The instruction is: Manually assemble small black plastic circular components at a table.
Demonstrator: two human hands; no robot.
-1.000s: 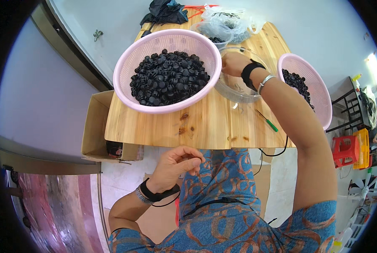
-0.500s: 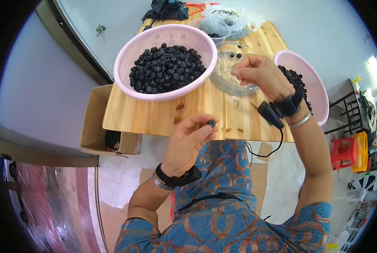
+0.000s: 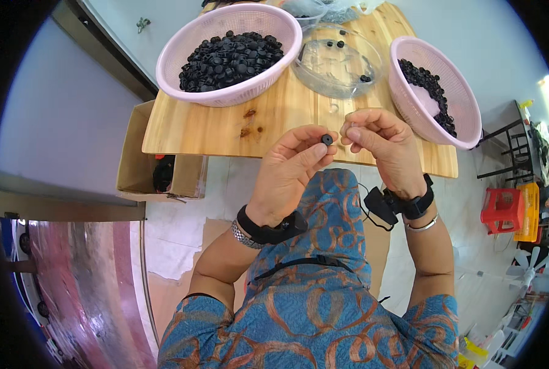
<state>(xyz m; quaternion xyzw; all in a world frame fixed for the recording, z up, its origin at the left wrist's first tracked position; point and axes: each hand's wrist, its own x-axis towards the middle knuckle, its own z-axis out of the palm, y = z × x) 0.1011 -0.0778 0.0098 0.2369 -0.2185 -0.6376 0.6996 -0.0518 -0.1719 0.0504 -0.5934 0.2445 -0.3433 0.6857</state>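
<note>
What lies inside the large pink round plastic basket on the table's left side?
A heap of small black rounded plastic pieces lies in the pink basket, with its perforated wall showing above. The heap hides the basket's bottom and whatever lies deeper.

The small black piece (image 3: 327, 140) looks like matt plastic. The clear bowl (image 3: 342, 91) looks glossy, the left pink basket (image 3: 225, 96) smooth-rimmed plastic. The tabletop (image 3: 201, 130) is smooth, grained wood
</note>
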